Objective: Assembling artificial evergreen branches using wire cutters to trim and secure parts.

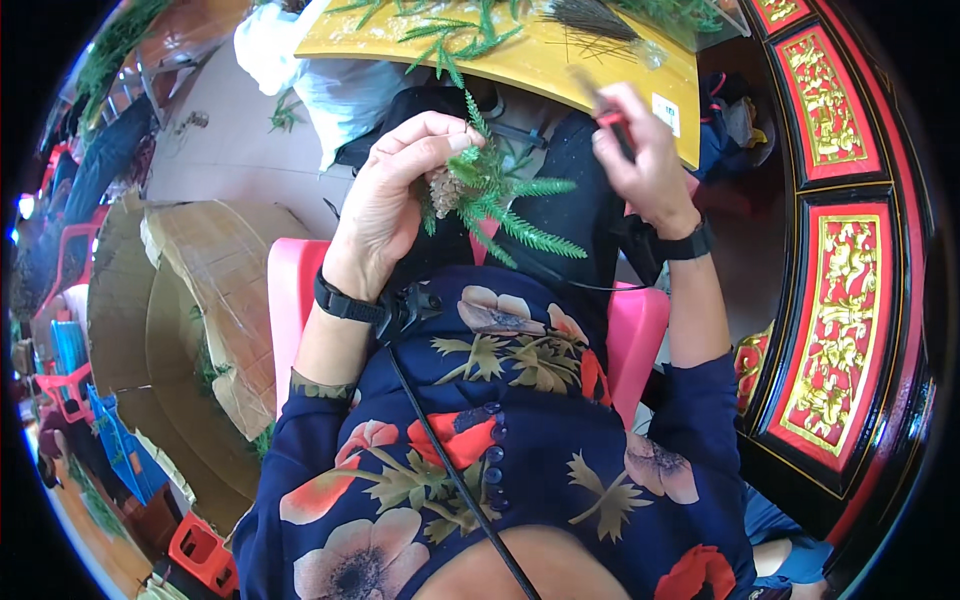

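A: What has the left hand (395, 190) got?

B: It is closed around a small bundle: a brown pine cone (444, 192) pinched with several green fir sprigs (505, 200) that fan out to the right of its fingers. The bundle sits over the lap, just below the edge of the yellow tabletop (540, 55).

A: And the right hand (640, 150)?

B: Raised a little to the right of the bundle, fingers curled around a slim tool with red on its handle (612, 118). It looks like pliers or cutters, but blur keeps me from telling which. The 2 hands are near each other, not touching.

A: How would you do this step well?

B: I'd judge the grip matters most: keep the thumb pressed on the stems right beside the cone so the sprigs cannot splay, and bring the tool in at the stems, not the needles. Hold the bundle steady and let the right hand do the moving.

A: Anything else within reach?

B: More green sprigs (450, 35) and a dark bunch of thin wires (590, 20) lie on the tabletop, beyond both hands.
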The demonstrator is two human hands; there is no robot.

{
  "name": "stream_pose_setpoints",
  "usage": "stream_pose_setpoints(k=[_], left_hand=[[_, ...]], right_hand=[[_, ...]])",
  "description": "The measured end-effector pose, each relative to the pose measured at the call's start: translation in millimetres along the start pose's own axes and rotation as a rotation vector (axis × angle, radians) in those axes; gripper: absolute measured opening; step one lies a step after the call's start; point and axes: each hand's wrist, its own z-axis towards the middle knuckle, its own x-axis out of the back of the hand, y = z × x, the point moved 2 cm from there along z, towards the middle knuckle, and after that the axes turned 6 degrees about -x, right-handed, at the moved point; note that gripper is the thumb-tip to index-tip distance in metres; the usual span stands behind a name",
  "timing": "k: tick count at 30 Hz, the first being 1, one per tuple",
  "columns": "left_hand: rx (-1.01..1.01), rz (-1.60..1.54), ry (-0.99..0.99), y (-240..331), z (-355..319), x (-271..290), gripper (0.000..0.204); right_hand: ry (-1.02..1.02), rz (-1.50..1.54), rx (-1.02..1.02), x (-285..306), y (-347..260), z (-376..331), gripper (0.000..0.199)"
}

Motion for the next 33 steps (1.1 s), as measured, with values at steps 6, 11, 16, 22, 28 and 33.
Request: stream_pose_setpoints(k=[6,11,16,22,28,33], left_hand=[[0.087,-0.23,-0.131,-2.2,0.1,0.0,0.014],[0.168,-0.388,-0.218,-6.9,0.3,4.7,0.017],[0.232,-0.342,-0.157,-16.8,0.5,9.6,0.022],[0.262,-0.712,-0.278,-27.7,-4.0,7.5,0.022],[0.298,-0.712,-0.342,-20.3,4.2,5.0,0.021],[0.035,0.111,0.027,-1.3,3.0,4.1,0.014]], right_hand=[[-0.221,-0.162,0.319,-7.5,-20.9,15.5,0.039],[-0.289,-0.185,0.448,-11.1,-21.1,27.5,0.045],[-0.306,-0.227,0.479,-13.0,-23.9,33.9,0.046],[-0.236,-0.207,0.595,-15.4,-28.0,37.3,0.042],[-0.339,-0.107,0.432,-12.1,-23.2,37.9,0.032],[-0.354,-0.16,0.281,-16.7,-26.0,29.5,0.025]])
